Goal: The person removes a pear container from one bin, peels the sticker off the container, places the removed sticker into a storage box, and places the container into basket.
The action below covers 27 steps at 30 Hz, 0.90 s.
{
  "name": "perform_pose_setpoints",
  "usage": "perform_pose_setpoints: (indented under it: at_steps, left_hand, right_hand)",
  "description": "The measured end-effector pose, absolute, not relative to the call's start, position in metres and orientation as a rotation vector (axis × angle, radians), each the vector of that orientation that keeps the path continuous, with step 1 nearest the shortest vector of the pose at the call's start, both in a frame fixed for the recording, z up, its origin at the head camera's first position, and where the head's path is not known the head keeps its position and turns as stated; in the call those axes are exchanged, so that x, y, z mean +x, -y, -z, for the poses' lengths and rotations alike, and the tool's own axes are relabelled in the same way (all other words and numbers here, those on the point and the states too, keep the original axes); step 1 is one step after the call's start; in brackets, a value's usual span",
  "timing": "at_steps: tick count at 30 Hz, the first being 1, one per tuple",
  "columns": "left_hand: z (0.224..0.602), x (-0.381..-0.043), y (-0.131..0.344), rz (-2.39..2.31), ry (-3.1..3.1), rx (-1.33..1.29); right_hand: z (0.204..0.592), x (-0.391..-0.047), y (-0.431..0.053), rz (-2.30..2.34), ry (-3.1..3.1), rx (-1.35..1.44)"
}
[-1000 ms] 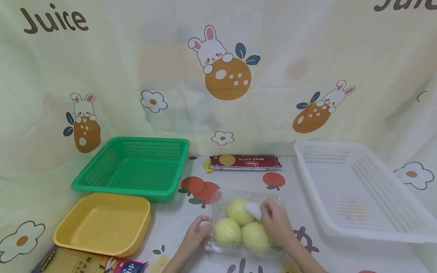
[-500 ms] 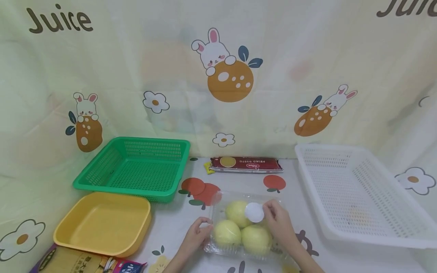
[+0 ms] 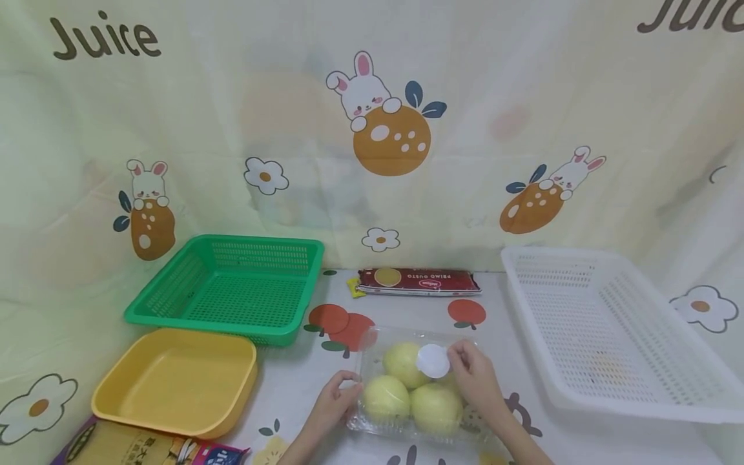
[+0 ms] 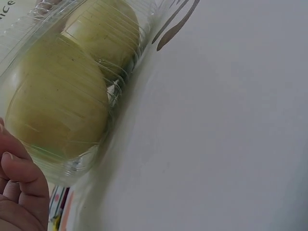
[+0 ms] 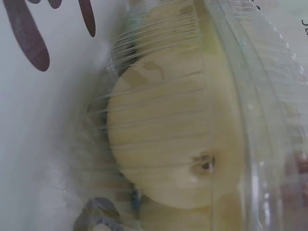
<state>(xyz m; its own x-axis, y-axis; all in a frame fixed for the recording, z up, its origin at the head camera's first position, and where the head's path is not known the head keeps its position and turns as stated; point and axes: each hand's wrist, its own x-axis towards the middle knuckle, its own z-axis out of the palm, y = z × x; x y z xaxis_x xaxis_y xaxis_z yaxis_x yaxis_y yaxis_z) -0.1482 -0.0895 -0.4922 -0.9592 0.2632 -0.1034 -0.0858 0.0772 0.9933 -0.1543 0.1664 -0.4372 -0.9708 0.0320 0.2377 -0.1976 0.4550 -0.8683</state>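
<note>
A clear plastic fruit box [image 3: 401,429] with several round yellow-green fruits, which look like pears [image 3: 386,399], lies on the tablecloth. At its left side my left hand [image 3: 336,402] grips the edge between thumb and fingers. A round white sticker [image 3: 433,360] shows over the lid. My right hand [image 3: 476,381] pinches the sticker's right edge with thumb and forefinger, over the box's right part. The left wrist view has my curled fingers [image 4: 21,175] at the box's corner beside a pear [image 4: 57,98]. Ribbed plastic covers a pear [image 5: 168,125] in the right wrist view.
A green basket [image 3: 250,284] and a yellow basin [image 3: 174,381] stand at left. In front of the basin lies a tan food packet [image 3: 134,445]. A red pasta packet [image 3: 418,281] lies at the back, a small yellow packet [image 3: 354,287] beside it. A white basket [image 3: 587,323] stands at right.
The white sticker, folded and tilted a second ago, now shows flat and round. My right fingers have shifted very slightly right. My left hand stays at the box edge.
</note>
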Motion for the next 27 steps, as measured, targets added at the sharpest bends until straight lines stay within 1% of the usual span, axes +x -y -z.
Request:
perform_pose_setpoints:
  at_steps: [10, 14, 19, 27]
  left_hand:
    - [0.491, -0.150, 0.092, -1.836, -2.217, 0.087]
    - [0.489, -0.153, 0.094, -1.819, -2.262, 0.143]
    - [0.485, -0.154, 0.105, -1.830, -2.326, 0.237]
    - [0.472, -0.148, 0.136, -1.929, -2.349, 0.242]
  right_hand:
    - [0.432, -0.155, -0.165, -1.575, 2.473, 0.088]
    - [0.426, -0.155, -0.162, -1.594, 2.450, 0.098]
    - [0.418, -0.156, -0.155, -1.631, 2.362, 0.229]
    - [0.406, -0.158, -0.135, -1.721, 2.390, 0.256]
